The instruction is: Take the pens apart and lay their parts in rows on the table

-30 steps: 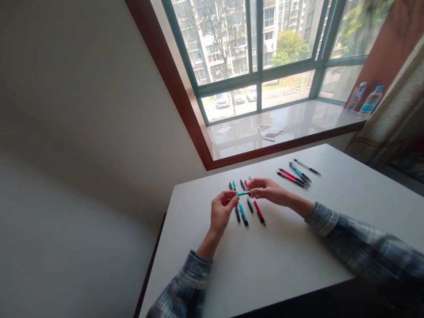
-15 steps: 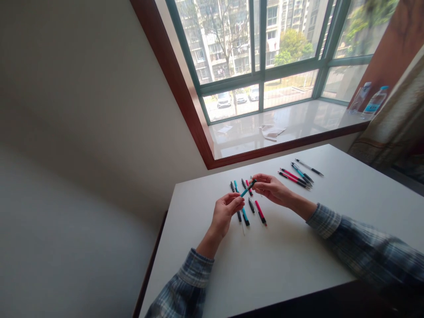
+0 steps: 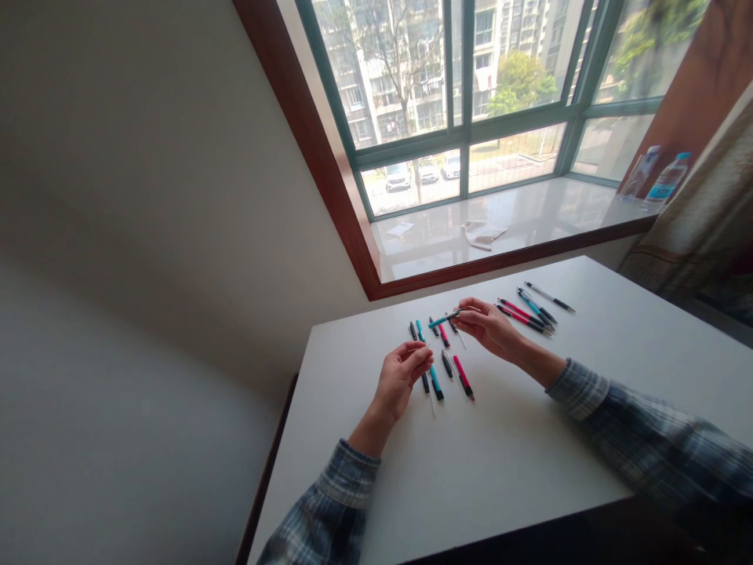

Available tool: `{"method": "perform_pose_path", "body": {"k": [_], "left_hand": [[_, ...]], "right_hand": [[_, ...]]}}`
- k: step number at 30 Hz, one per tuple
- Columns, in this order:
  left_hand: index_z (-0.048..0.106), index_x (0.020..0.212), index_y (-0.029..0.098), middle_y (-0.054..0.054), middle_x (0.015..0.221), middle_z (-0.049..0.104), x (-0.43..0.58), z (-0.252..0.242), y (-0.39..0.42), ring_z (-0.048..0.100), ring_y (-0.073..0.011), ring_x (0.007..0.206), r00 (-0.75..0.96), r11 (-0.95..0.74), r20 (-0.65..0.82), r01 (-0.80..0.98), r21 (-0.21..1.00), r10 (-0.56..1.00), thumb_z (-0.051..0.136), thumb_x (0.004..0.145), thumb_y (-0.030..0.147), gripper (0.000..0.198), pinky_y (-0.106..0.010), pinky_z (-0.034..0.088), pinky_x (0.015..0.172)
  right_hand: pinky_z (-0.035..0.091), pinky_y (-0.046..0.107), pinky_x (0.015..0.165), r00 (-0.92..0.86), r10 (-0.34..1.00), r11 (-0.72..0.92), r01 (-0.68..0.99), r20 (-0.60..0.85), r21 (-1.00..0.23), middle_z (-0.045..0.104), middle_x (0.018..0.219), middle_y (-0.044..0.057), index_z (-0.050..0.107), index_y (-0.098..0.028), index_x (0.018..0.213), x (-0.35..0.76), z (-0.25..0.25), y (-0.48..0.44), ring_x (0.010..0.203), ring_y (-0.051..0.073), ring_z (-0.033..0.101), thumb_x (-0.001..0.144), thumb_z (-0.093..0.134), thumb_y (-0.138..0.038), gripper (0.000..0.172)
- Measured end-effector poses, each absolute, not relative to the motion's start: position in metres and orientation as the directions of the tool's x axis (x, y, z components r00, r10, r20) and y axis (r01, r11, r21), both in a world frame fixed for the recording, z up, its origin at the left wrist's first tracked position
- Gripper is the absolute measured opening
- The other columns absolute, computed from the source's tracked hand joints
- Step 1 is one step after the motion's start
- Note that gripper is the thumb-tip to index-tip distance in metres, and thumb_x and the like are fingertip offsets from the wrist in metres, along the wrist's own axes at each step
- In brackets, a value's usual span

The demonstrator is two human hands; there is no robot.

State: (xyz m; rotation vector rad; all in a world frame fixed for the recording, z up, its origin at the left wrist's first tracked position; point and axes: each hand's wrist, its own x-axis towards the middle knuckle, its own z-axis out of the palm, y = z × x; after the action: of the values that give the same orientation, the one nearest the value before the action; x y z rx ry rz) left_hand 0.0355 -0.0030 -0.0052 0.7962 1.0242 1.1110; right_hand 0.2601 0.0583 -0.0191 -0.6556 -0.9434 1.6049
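My right hand (image 3: 487,323) pinches a teal pen barrel (image 3: 438,322) by its dark end, holding it above the table with the teal end pointing left. My left hand (image 3: 405,377) is closed, thumb against fingertips; whatever sits between them is too small to make out. Beneath and between the hands lie several pen parts: a teal barrel piece with a black end (image 3: 436,384), a red barrel piece (image 3: 463,377), a black grip piece (image 3: 447,365) and another small red piece (image 3: 443,335). A thin white refill (image 3: 432,404) shows below my left fingers.
On the right of the white table (image 3: 500,447) lie whole pens: red ones (image 3: 521,315), a teal one (image 3: 535,306) and a white-and-black one (image 3: 550,297). Behind is a windowsill with a crumpled cloth (image 3: 483,234) and plastic bottles (image 3: 666,182). A wall stands at left.
My left hand has let go of the teal barrel, which was held between both hands. My right hand has drawn it slightly up and right, turning it flatter.
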Motion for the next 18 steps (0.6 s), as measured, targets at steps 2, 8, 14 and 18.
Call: {"method": "perform_pose_path", "body": {"k": [2, 8, 14, 18], "left_hand": [[0.073, 0.092, 0.014, -0.005, 0.089, 0.074, 0.035, -0.004, -0.003, 0.069, -0.0130, 0.081, 0.108, 0.263, -0.241, -0.324, 0.909, 0.965, 0.093, 0.068, 0.031, 0.035, -0.025, 0.056, 0.082], [0.072, 0.092, 0.015, -0.005, 0.090, 0.074, 0.035, -0.002, -0.004, 0.069, -0.0134, 0.082, 0.116, 0.260, -0.236, -0.307, 0.915, 0.965, 0.091, 0.070, 0.031, 0.033, -0.027, 0.055, 0.085], [0.072, 0.091, 0.015, -0.005, 0.089, 0.073, 0.035, -0.001, -0.004, 0.069, -0.0138, 0.082, 0.119, 0.259, -0.234, -0.291, 0.921, 0.965, 0.090, 0.070, 0.031, 0.032, -0.027, 0.054, 0.085], [0.071, 0.091, 0.016, -0.004, 0.089, 0.073, 0.035, -0.001, -0.003, 0.068, -0.0129, 0.080, 0.118, 0.265, -0.241, -0.287, 0.921, 0.963, 0.090, 0.070, 0.031, 0.032, -0.027, 0.054, 0.084]], "right_hand": [[0.055, 0.035, 0.094, -0.127, 0.985, 0.038, -0.480, 0.112, -0.876, 0.070, 0.096, -0.001, 0.065, -0.024, 0.090, 0.266, -0.022, 0.065, 0.093, 0.017, 0.070, 0.072, 0.089, -0.032, 0.031], [0.055, 0.039, 0.084, 0.033, 0.910, 0.377, 0.346, 0.413, -0.859, 0.069, 0.096, 0.006, 0.062, -0.021, 0.091, 0.298, -0.033, 0.087, 0.084, 0.023, 0.071, 0.081, 0.073, -0.032, 0.018], [0.045, 0.029, 0.068, -0.209, 0.913, 0.368, 0.792, 0.350, -0.487, 0.071, 0.093, 0.006, 0.067, -0.020, 0.091, 0.308, -0.040, 0.088, 0.074, 0.019, 0.066, 0.080, 0.065, -0.014, 0.012], [0.042, 0.027, 0.065, -0.293, 0.923, 0.379, 0.802, 0.250, -0.461, 0.073, 0.088, 0.005, 0.069, -0.020, 0.092, 0.303, -0.040, 0.085, 0.074, 0.019, 0.065, 0.079, 0.067, -0.015, 0.014]]}}
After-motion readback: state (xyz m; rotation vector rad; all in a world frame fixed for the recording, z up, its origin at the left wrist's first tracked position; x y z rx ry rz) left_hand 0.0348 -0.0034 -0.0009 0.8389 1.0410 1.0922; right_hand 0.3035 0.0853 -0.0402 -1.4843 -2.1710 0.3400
